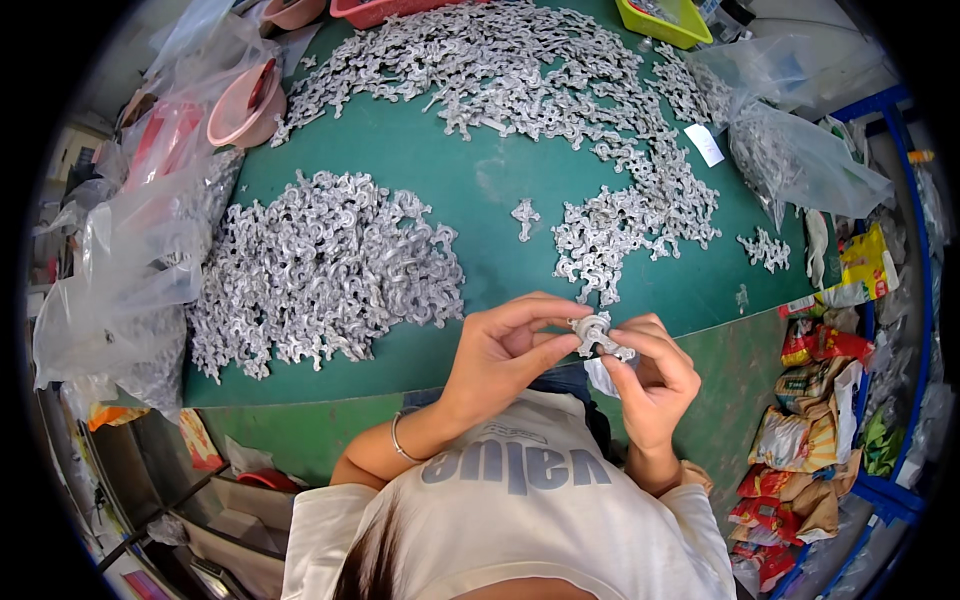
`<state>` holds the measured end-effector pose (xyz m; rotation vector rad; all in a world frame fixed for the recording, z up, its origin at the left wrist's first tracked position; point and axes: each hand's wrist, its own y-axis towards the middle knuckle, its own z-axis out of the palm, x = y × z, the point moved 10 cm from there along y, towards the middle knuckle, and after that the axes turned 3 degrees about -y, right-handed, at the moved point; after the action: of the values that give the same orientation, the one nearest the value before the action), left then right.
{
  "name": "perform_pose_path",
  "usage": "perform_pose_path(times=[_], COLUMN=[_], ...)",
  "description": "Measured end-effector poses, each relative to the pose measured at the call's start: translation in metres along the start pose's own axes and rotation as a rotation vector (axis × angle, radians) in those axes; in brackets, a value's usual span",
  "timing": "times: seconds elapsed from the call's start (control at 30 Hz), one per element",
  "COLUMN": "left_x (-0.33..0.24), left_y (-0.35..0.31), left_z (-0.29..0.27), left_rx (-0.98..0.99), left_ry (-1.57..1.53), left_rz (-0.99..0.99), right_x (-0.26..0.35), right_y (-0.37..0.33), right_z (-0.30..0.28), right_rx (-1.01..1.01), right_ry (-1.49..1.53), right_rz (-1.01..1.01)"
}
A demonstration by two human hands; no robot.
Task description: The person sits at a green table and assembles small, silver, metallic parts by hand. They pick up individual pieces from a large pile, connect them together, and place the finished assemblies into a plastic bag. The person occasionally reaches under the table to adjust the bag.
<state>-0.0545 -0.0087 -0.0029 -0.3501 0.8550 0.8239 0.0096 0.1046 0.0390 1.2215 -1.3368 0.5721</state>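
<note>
Between my two hands, just past the table's near edge, is a small silver-grey cast metal part (596,334) with a curved body and short arms. My left hand (508,350) pinches its left side between thumb and fingers. On the other side, my right hand (652,375) grips its lower right arm with thumb and bent forefinger. A large heap of like metal parts (325,270) lies to the left on the green table (490,220). Beyond my hands a smaller cluster of parts (610,235) joins a wide spread of them (500,70) at the back. One single part (525,218) lies apart.
Clear plastic bags of parts stand at the left (130,270) and right (790,155) edges. A pink bowl (245,108) sits at the far left, a yellow-green basket (668,22) at the back right. Blue shelving (915,400) and stacked sacks (795,435) are at the right.
</note>
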Motion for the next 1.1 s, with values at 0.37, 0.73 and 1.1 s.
perform_pose_path(times=[0.37, 0.73, 1.1], left_x=[0.000, -0.073, -0.078], left_y=[0.009, -0.007, -0.025], left_z=[0.019, -0.061, -0.091], left_rx=[0.074, -0.365, -0.647], left_ry=[-0.045, 1.184, 1.795], left_rz=[-0.107, 0.369, 0.244], right_x=[0.014, -0.050, -0.096], right_y=[-0.008, 0.008, 0.065], right_z=[-0.017, 0.001, 0.100], right_rx=[-0.143, 0.048, 0.164], right_ry=[0.002, -0.168, -1.070], right_rz=[-0.080, 0.116, -0.163])
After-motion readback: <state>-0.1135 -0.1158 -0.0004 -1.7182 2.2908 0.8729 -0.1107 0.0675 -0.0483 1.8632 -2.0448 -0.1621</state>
